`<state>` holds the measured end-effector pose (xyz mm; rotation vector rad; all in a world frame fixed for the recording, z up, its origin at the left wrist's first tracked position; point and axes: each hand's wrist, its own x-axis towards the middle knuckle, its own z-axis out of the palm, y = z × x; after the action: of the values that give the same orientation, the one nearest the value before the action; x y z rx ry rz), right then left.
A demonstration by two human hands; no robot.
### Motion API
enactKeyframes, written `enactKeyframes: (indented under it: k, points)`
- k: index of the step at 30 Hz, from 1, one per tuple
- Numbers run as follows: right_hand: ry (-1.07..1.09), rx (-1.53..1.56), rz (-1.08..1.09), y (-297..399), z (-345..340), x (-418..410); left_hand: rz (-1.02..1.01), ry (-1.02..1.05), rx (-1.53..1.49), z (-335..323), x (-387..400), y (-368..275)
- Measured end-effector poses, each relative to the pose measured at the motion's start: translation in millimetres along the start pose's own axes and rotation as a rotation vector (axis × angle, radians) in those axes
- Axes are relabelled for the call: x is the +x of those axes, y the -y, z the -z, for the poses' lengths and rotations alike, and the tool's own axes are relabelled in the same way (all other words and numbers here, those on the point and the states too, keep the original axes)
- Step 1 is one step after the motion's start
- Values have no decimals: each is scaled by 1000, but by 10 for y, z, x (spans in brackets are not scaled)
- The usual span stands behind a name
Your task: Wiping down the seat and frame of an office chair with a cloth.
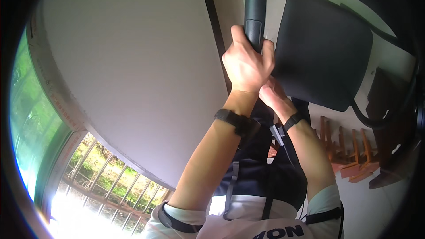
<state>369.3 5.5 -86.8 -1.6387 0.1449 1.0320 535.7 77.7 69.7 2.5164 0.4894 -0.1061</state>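
Observation:
A thick black plastic tube (pixel 255 0) with a raised panel near its lower end rises toward the top of the view. My left hand (pixel 247 61) is closed around that lower end, its thumb on the right side. Just below and to the right, my right hand (pixel 273 92) has curled fingers. Part of it lies behind my left hand, and whatever it may grip is hidden. Both wrists wear black straps, and a small grey clip-like device (pixel 277 135) with a thin cable hangs at the right one.
A pale wall (pixel 132 73) with a dark skirting strip (pixel 214 23) fills the left side. At right stands a chair with a black seat (pixel 325 51) and curved black frame. Orange-brown wooden furniture legs (pixel 357 146) lie beyond it. A barred window (pixel 109 176) is at lower left.

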Motion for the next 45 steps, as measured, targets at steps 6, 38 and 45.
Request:
enactKeyframes:
  k: [6,38,45]
  points:
    - [-242,-285,170,542,149,338,-15,21,-8,86,3,129]
    - [-181,1448,-148,164,-404,-282,-28,49,-89,-15,-8,19]
    - [-197,-231,229,-55,-156,131,29,48,-70,108,30,144]
